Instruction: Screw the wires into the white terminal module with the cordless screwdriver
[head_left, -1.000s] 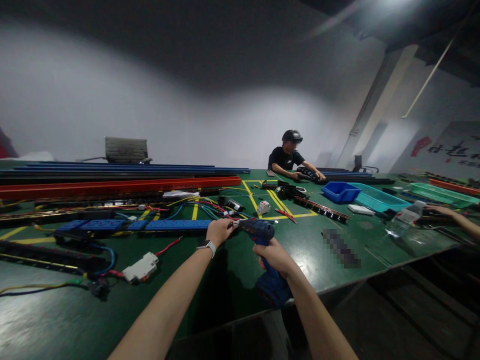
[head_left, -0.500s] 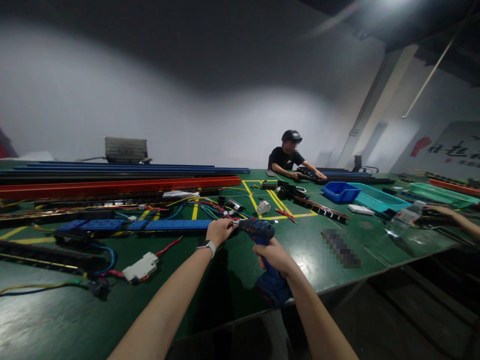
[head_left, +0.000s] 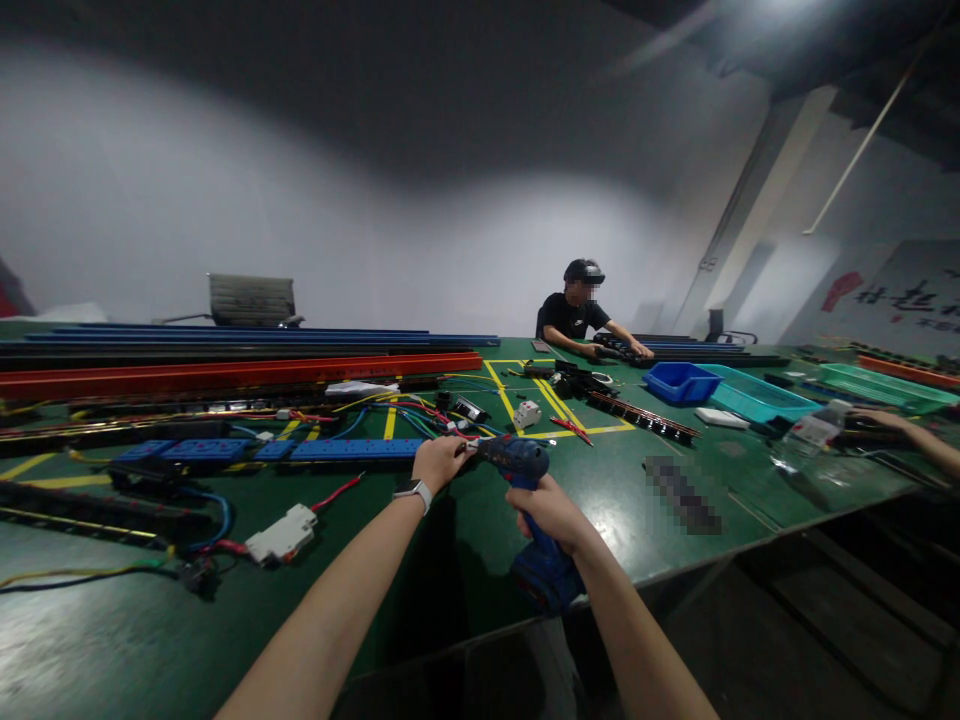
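My right hand (head_left: 551,512) is wrapped round the grip of a blue cordless drill (head_left: 517,460), whose nose points left. Right at the drill's tip, my left hand (head_left: 441,460) is closed in a pinch at the end of a long blue socket strip (head_left: 356,450); what its fingers hold is too small to make out. Red, blue and yellow wires (head_left: 420,405) lie just beyond that hand. A small white breaker (head_left: 527,414) stands behind the drill. To the left lies a larger white breaker (head_left: 283,535) with a red wire.
Long orange rails (head_left: 240,372) and blue rails (head_left: 262,338) lie along the table's far side. A blue bin (head_left: 681,384), a turquoise basket (head_left: 757,397) and a plastic bottle (head_left: 810,438) are at right. A co-worker (head_left: 574,315) sits opposite; another person's arm (head_left: 911,432) reaches in from the right.
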